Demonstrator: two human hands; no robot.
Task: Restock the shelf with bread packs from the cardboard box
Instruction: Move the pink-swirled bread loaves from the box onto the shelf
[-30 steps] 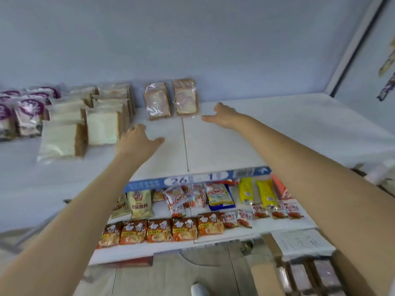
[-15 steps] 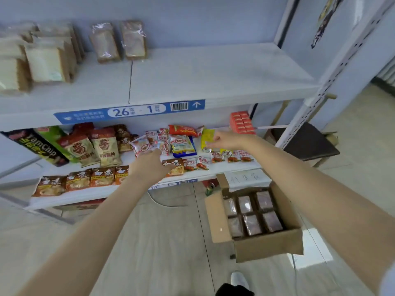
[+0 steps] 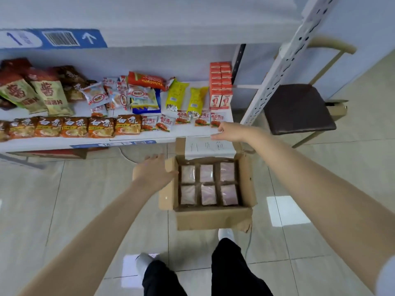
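Observation:
An open cardboard box (image 3: 213, 217) stands on the tiled floor in front of the shelf. Inside it lie several clear-wrapped bread packs (image 3: 208, 183) in two rows. My left hand (image 3: 155, 170) hovers over the box's left flap, fingers spread, holding nothing. My right hand (image 3: 232, 131) is above the box's far flap, near the lower shelf's front edge, also spread and empty. The upper shelf (image 3: 192, 24) shows only its front edge with a blue label; the bread on it is out of view.
The lower shelf (image 3: 149, 136) carries many snack bags, noodle packs and red cartons. A white perforated upright (image 3: 284, 60) rises right of it. A dark-seated chair (image 3: 299, 108) stands at the right. My legs and shoes (image 3: 226, 233) are just behind the box.
The view has swung down from the upper shelf to the floor box. Both hands have dropped from the upper shelf level to just above the box, still empty.

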